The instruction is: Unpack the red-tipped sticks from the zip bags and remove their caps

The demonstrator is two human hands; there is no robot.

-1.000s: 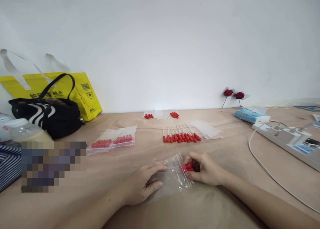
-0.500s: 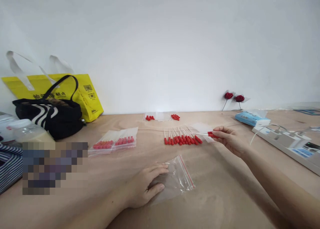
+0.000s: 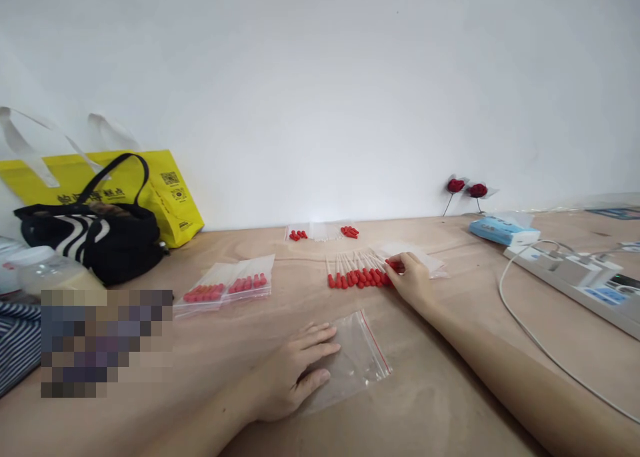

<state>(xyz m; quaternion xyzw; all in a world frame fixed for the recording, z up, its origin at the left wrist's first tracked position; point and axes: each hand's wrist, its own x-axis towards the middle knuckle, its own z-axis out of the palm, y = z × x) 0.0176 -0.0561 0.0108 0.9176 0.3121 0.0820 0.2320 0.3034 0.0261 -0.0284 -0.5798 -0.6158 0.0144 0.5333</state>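
My left hand (image 3: 303, 367) lies flat with fingers spread on a clear zip-lock bag (image 3: 357, 347) that has a red strip along its edge. My right hand (image 3: 411, 278) pinches a red-tipped white stick (image 3: 394, 265) at its red end; whether more than one is in the fingers, I cannot tell. Just left of those fingertips lies a row of similar red-tipped sticks (image 3: 357, 278), red ends towards me, partly covered by the hand. Behind the right hand rests a pale, see-through bag (image 3: 430, 260).
Filled bags of red-tipped sticks (image 3: 225, 287) lie at the left, more red-tipped pieces (image 3: 299, 235) by the wall. A black bag (image 3: 100, 240) and yellow bag (image 3: 175, 197) stand left. At right are a tissue pack (image 3: 503, 230), power strip (image 3: 575, 277) and white cable (image 3: 525, 340).
My right hand has moved left, bringing the held stick from the right to the right end of the row. My left hand stays on the bag. The view has shifted slightly.
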